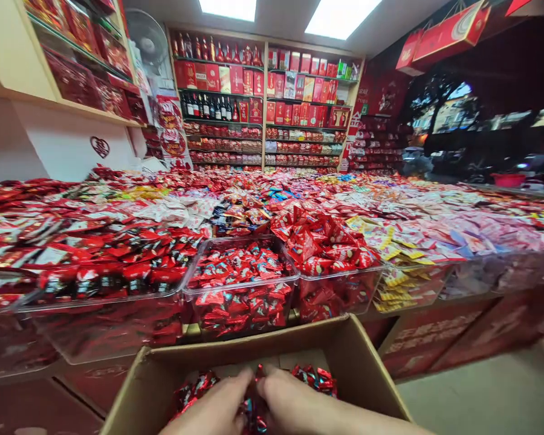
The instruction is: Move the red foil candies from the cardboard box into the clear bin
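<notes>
Both my hands reach down into an open cardboard box [249, 348] at the front. My left hand [222, 403] and my right hand [286, 399] come close together, fingers curled around some red wrapped candies [255, 417] between them. The fingertips are partly hidden among the wrappers. More shiny red and blue candies [315, 379] lie in the box on either side of the hands. Just beyond the box stands a clear plastic bin [240, 283] heaped with similar red candies.
Right of that bin, another holds larger red packets [330, 241]. Yellow packets [401, 272] follow farther right, and a wide bin of dark red packets [118, 266] is on the left. Shelves of bottles and red boxes [217, 78] line the back wall. Floor [494, 393] shows at right.
</notes>
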`<state>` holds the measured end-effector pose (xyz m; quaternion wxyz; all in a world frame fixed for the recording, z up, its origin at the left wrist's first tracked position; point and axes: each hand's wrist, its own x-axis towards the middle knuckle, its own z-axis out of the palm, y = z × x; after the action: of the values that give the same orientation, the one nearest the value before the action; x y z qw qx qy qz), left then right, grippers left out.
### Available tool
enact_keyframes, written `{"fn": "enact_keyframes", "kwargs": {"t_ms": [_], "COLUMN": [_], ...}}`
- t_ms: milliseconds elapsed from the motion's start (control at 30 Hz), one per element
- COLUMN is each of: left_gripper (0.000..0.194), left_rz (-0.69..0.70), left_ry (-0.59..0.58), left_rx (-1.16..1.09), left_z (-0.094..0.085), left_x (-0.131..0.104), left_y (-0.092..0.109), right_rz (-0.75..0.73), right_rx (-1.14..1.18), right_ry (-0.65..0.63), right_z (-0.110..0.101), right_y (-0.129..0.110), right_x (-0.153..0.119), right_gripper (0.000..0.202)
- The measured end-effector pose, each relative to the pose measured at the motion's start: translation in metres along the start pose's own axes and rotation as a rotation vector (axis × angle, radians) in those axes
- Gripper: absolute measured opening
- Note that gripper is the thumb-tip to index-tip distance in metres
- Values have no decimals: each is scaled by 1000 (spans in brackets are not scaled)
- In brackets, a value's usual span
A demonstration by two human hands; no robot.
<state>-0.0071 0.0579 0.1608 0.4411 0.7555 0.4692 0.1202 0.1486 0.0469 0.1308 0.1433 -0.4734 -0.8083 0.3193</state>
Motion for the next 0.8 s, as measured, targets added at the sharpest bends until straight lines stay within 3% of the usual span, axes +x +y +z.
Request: {"fn": "enact_keyframes", "kwargs": {"t_ms": [100,200,333,467,533,633,700,800], "left_gripper": [45,53,59,54,40,48,56,74], "left_rz": [-33,-54,-181,-261,-301,-297,-303,-447], "left_ry": [39,54,-32,-163,-168,-118,-103,-109], "left_rx": [15,-160,-679,-1126,-1176,-1167,-1150,-1071], "left_z": [0,9,20,16,13,16,21,28], "left_x": [10,16,16,10,10,14,19,25], "left_y": [4,3,9,34,44,45,34,10], "right_rz": [39,33,-4,-21,-46,-77,-63,-61], "right_rx": [-41,-37,5,85,155,174,119,97], "right_ry": [36,70,129,208,237,238,213,132], "right_z": [-18,-33,-44,-55,-60,-61,-58,-52], "right_y": [-2,-8,-15,-21,-24,-27,-27,-24], "right_x": [-6,-14,-19,-18,-17,-16,-16,-14], "right_gripper": [23,25,25,27,28,25,23,38]}}
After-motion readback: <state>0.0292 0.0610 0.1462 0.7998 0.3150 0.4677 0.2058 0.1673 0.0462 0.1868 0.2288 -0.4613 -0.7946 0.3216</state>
